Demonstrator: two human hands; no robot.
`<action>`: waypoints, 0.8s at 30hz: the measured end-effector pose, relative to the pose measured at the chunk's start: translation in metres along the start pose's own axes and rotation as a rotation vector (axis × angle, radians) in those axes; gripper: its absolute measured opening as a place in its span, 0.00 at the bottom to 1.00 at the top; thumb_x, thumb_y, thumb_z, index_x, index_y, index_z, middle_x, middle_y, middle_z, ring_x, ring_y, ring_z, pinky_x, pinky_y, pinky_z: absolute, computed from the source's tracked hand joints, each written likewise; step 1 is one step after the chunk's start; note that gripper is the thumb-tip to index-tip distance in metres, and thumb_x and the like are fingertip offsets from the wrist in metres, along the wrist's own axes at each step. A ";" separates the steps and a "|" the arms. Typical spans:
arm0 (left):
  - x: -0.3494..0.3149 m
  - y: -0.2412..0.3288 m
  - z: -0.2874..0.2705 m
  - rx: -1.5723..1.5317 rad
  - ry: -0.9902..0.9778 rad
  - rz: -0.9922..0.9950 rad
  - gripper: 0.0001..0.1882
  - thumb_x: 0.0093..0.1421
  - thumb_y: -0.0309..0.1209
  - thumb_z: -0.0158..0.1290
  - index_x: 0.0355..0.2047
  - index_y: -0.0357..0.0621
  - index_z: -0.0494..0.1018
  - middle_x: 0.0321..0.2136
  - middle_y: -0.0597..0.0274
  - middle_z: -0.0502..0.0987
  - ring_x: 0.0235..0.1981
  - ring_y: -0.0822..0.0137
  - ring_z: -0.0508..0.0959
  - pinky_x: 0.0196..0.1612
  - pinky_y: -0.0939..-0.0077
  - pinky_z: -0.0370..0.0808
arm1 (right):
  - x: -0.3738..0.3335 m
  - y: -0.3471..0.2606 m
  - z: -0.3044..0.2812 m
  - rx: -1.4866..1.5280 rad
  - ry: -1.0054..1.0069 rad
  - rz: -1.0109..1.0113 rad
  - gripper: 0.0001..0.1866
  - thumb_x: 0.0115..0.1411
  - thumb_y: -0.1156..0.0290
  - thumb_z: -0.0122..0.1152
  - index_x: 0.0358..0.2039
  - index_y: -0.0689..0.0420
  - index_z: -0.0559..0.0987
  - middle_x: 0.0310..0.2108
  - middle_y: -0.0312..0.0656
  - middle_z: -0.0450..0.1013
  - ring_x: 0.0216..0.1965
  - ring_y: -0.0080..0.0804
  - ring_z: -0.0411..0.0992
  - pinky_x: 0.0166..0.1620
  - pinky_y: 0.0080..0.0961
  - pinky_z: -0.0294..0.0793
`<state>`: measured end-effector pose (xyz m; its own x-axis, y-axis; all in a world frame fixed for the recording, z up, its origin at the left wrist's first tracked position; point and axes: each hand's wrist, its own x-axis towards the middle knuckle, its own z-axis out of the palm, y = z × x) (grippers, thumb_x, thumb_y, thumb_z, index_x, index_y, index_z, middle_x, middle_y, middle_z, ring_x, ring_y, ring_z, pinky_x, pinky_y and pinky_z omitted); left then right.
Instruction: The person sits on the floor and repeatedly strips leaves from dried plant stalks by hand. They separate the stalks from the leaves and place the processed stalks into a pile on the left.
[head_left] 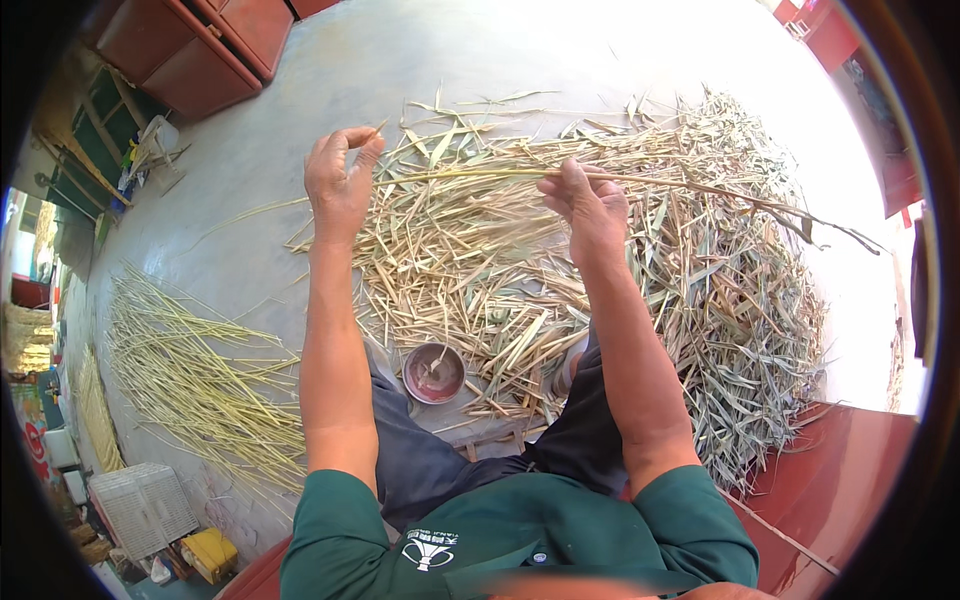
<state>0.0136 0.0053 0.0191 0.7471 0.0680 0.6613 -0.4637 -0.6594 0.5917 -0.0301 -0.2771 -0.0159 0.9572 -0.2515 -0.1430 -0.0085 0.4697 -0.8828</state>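
Note:
My right hand [590, 205] is closed round a long reed stalk [690, 184], held level above a heap of husks. The stalk is yellow-green on the left and runs to a brown, dry, forked end on the right. Its left part reaches my left hand [340, 185]; whether it touches is hard to tell. Thumb and index finger of my left hand are pinched on a small pale sliver [380, 127], whose pointed tip sticks out. Beneath both hands lies the heap of dry leaf sheaths and leaves [460, 270].
A small round bowl [434, 373] with a light-coloured thing inside stands between my feet. Stripped yellow-green stalks [200, 370] lie spread on the grey floor at left. Red cabinets [200, 50] stand far left; a white wire basket [145, 508] and a yellow container [209, 553] sit near left.

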 end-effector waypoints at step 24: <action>-0.016 -0.004 -0.012 0.171 -0.445 0.071 0.06 0.53 0.32 0.64 0.30 0.47 0.81 0.25 0.61 0.81 0.32 0.59 0.79 0.44 0.64 0.67 | 0.000 -0.007 -0.005 -0.013 -0.271 -0.022 0.12 0.67 0.73 0.59 0.47 0.67 0.76 0.42 0.49 0.80 0.44 0.37 0.81 0.46 0.28 0.82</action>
<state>-0.0024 0.0163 0.0115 0.8651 -0.2835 0.4138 -0.4635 -0.7672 0.4434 -0.0320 -0.2847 -0.0115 0.9997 -0.0250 0.0000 0.0114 0.4551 -0.8904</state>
